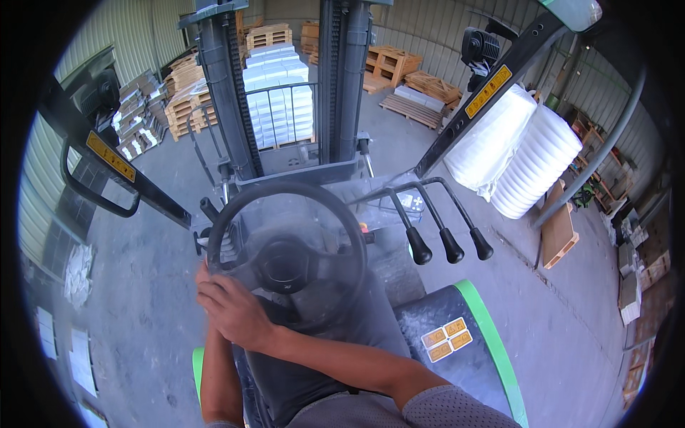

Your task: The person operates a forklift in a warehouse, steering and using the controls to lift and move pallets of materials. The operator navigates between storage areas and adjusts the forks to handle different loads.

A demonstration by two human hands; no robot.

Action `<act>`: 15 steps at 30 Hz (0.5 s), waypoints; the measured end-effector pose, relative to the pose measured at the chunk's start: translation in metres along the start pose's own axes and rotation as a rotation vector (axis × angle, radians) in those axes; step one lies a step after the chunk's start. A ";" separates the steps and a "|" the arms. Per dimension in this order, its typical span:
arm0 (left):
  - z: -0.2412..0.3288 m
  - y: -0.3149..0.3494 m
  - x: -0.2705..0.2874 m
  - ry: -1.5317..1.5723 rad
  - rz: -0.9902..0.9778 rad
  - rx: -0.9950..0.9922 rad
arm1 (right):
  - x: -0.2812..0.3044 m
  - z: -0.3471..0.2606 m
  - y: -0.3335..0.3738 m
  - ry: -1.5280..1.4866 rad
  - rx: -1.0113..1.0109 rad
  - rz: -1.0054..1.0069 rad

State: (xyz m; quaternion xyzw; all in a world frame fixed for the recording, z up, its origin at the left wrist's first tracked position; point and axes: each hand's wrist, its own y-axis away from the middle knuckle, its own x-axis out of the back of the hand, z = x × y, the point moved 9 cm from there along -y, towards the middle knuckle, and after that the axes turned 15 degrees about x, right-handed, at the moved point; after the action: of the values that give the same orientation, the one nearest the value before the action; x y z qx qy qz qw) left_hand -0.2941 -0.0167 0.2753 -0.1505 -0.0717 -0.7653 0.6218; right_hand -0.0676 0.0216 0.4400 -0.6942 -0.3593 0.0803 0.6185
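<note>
My hands meet at the left side of a black steering wheel (358, 235), by its lower left rim. My right arm crosses in front of me, and my right hand (235, 310) is closed, its fingers curled over my left hand (203, 274). Most of the left hand is hidden beneath it; only a part shows near the rim, so its fingers cannot be made out. Just beyond is a small black lever (208, 210) on the steering column. Three black-knobbed control levers (449, 245) stand to the right, apart from both hands.
Ahead rises the forklift's mast (227, 93), with a pallet stack of white packages (277, 93) beyond it. Wooden pallets (187, 107) stand at left and more wooden crates (391, 65) at right. Large white wrapped rolls (535, 160) stand right of the roof post (492, 89).
</note>
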 end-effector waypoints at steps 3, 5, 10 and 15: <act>-0.013 0.006 -0.008 -0.031 0.034 0.030 | 0.012 0.009 0.005 -0.027 -0.046 0.018; -0.021 0.006 -0.012 -0.061 0.074 0.029 | 0.034 0.021 0.010 -0.043 -0.120 -0.023; -0.019 0.010 -0.022 -0.122 0.253 -0.186 | 0.211 0.075 0.032 0.339 -0.294 0.006; -0.025 0.024 -0.028 0.150 0.135 -0.076 | 0.386 0.113 0.085 1.000 -0.734 -0.132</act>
State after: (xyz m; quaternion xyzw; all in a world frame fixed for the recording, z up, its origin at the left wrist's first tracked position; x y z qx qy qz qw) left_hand -0.2689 -0.0030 0.2410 -0.1206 0.0144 -0.7327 0.6696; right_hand 0.1855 0.3448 0.4653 -0.7915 -0.0727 -0.4215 0.4365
